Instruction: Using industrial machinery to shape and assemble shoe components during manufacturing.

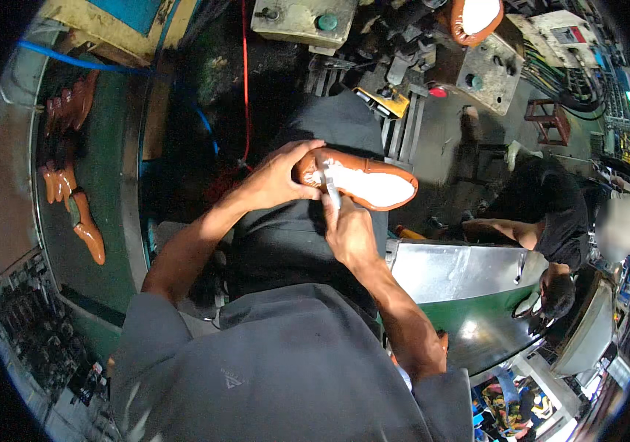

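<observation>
A brown shoe (363, 184) with a white bottom is gripped at its heel by the left hand (278, 177), over the lap; a white pen-like tool (332, 188) is pinched in the right hand (348, 232). Left, brown shoes (72, 184) lie on a green conveyor (112, 169); beyond, grimy machinery (410, 51) is seen.

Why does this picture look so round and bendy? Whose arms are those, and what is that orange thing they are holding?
The camera sits on a person's head and looks down, so you see their own two arms coming up from the bottom. Its lens is very wide, which bends straight edges near the rim. The left hand grips an orange-brown shoe, turned bottom up so its white underside shows. The right hand holds a thin white tool against the shoe's heel end. To the left, more orange shoes lie on a green belt. On the right, another person in a dark shirt bends over a shiny metal surface. Machines with buttons stand ahead.
</observation>
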A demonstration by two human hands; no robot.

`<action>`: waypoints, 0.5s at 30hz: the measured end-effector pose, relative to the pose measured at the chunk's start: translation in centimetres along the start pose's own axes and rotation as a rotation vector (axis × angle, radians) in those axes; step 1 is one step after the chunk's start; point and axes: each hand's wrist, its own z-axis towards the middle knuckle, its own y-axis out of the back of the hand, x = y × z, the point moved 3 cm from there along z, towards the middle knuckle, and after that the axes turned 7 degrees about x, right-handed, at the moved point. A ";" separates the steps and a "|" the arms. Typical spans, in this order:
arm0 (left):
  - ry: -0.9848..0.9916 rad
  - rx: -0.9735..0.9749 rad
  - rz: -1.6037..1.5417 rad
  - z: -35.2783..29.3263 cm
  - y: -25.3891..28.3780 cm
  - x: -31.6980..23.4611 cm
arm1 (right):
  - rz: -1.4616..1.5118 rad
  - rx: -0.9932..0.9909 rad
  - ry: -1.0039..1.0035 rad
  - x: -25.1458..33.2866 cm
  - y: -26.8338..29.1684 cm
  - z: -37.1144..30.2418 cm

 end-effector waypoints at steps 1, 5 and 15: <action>-0.002 -0.003 -0.003 -0.1 -0.3 0.0 | 0.002 -0.273 0.284 1.0 1.8 -0.2; 0.037 -0.007 -0.148 -0.6 0.8 0.3 | 0.494 -0.302 0.386 4.6 7.6 -4.5; 0.010 0.017 -0.123 -0.4 1.1 -0.3 | 0.458 -0.557 0.600 4.2 7.6 -4.8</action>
